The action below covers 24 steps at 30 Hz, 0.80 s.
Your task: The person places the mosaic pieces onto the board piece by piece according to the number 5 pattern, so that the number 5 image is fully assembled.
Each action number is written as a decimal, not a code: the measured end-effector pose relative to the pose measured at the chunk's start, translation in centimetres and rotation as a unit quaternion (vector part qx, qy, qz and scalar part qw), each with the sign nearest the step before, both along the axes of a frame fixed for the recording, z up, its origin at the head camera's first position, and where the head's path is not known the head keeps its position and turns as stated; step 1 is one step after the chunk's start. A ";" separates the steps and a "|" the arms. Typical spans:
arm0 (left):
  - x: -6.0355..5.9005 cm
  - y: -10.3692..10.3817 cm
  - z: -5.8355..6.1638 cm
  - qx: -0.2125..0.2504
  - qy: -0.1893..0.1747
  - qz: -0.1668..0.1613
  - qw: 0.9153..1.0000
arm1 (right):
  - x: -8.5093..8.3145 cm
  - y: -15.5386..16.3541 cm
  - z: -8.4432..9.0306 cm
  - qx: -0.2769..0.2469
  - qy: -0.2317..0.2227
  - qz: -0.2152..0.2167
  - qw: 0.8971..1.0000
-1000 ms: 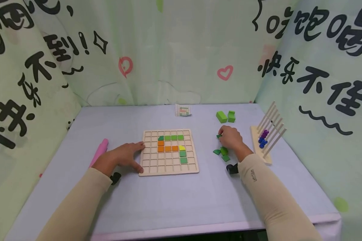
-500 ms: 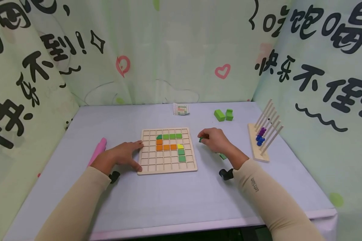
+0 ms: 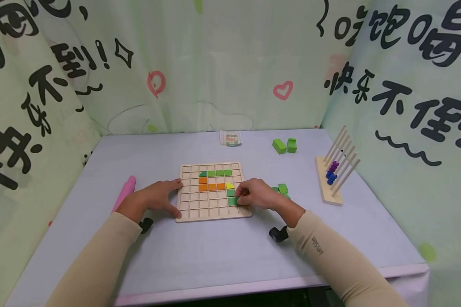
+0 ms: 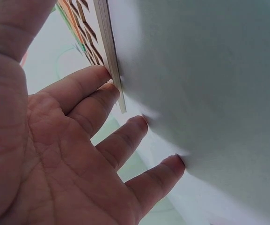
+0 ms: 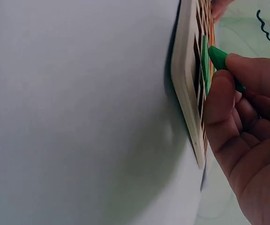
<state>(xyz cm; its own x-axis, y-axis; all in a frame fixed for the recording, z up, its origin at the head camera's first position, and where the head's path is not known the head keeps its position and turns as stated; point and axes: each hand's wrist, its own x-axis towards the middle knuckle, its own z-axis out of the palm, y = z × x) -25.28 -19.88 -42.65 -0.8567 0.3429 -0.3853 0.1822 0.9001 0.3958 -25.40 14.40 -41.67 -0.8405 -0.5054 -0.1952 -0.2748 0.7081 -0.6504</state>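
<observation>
A wooden grid board [image 3: 211, 211] lies mid-table, holding green, orange and one yellow tile [image 3: 229, 186]. My left hand [image 3: 169, 196] lies flat on the table, its straight fingertips [image 4: 105, 74] touching the board's left edge [image 4: 107, 44]. My right hand [image 3: 239, 197] is over the board's right side, next to the lowest green tile [image 3: 232, 201]. In the right wrist view its thumb and finger [image 5: 221, 89] pinch a small dark green piece [image 5: 217, 57] just above the board's cells [image 5: 187, 93]. The piece is mostly hidden by fingers in the head view.
Loose green pieces [image 3: 282, 188] lie right of the board. Two green blocks [image 3: 285, 146] and a pattern card [image 3: 230, 139] sit at the back. A peg rack with blue and purple beads [image 3: 332, 177] stands at right, a pink roll [image 3: 124, 194] at left. Printed curtains wall three sides.
My right hand has moved left from the loose green pieces to the board's right side, carrying a green piece. The left hand has stayed against the board.
</observation>
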 end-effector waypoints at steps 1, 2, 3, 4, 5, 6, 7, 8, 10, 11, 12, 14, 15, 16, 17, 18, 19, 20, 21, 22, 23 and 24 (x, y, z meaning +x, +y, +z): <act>0.0 0.0 0.0 -0.001 -0.001 0.001 1.000 | 0.1 -0.2 0.0 -0.002 -0.001 0.004 1.000; 0.0 0.1 0.1 -0.001 -0.002 0.002 1.000 | 0.2 -0.3 -0.1 -0.003 -0.002 0.007 1.000; 0.0 0.1 0.1 -0.001 -0.003 0.004 1.000 | 0.3 -0.5 -0.2 -0.005 -0.004 0.008 1.000; 0.0 0.1 0.2 -0.001 -0.005 0.006 1.000 | 0.4 -0.7 -0.2 -0.007 -0.007 0.010 1.000; 0.0 0.1 0.2 -0.001 -0.004 0.004 1.000 | 0.5 -0.8 -0.3 -0.008 -0.013 0.010 1.000; 0.0 0.1 0.2 -0.001 -0.004 0.003 1.000 | 0.6 -1.0 -0.3 -0.008 -0.018 0.010 1.000; 0.1 0.1 0.2 -0.001 -0.006 0.003 1.000 | 0.7 -1.1 -0.3 -0.007 -0.023 0.010 1.000; 0.1 0.1 0.2 -0.001 -0.005 0.000 1.000 | 0.8 -1.3 -0.5 -0.006 -0.028 0.010 1.000; 0.1 0.1 0.3 0.001 -0.005 -0.003 1.000 | 0.9 -1.5 -0.6 0.002 -0.026 0.013 1.000; 0.1 0.0 0.3 0.003 -0.003 -0.006 1.000 | 1.0 -1.6 -0.6 0.008 -0.021 0.013 1.000; 0.1 0.0 0.3 0.004 -0.003 -0.006 1.000 | 1.0 -1.7 -0.6 0.014 -0.013 0.015 1.000; 0.1 -0.1 0.4 0.007 0.001 -0.012 1.000 | 1.1 -1.9 -0.6 0.026 0.007 0.020 0.999; 0.1 -0.1 0.4 0.007 0.003 -0.013 1.000 | 1.2 -2.1 -0.6 0.034 0.017 0.022 0.999; 0.0 -0.1 0.4 0.007 0.004 -0.014 1.000 | 1.3 -2.2 -0.6 0.041 0.027 0.024 0.998; 0.0 -0.2 0.4 0.007 0.004 -0.015 1.000 | 1.3 -2.3 -0.5 0.048 0.035 0.024 0.998; 0.0 -0.2 0.4 0.006 0.005 -0.016 1.000 | 1.4 -2.4 -0.5 0.053 0.041 0.026 0.997; 0.0 -0.2 0.4 0.005 0.006 -0.017 1.000 | 1.5 -2.5 -0.5 0.057 0.046 0.027 0.997; 0.0 -0.2 0.4 0.005 0.005 -0.018 1.000 | 1.6 -2.6 -0.5 0.062 0.053 0.029 0.996; 0.1 -0.2 0.4 0.004 0.005 -0.018 1.000 | 1.7 -2.7 -0.5 0.065 0.058 0.030 0.996; 0.1 -0.2 0.4 0.004 0.005 -0.019 1.000 | 1.8 -2.7 -0.6 0.067 0.063 0.031 0.995; 0.1 -0.2 0.4 0.004 0.004 -0.019 1.000 | 1.9 -2.8 -0.6 0.069 0.067 0.033 0.995; 0.1 -0.2 0.4 0.003 0.004 -0.019 1.000 | 2.0 -2.9 -0.6 0.069 0.071 0.035 0.994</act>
<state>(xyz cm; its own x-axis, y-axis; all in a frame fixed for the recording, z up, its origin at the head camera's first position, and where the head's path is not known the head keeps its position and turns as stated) -25.15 -20.09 -42.25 -0.8458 0.3777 -0.3768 0.2193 0.8899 0.3999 -23.39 11.51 -42.30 -0.8281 -0.5405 -0.1486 -0.4093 0.7642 -0.4985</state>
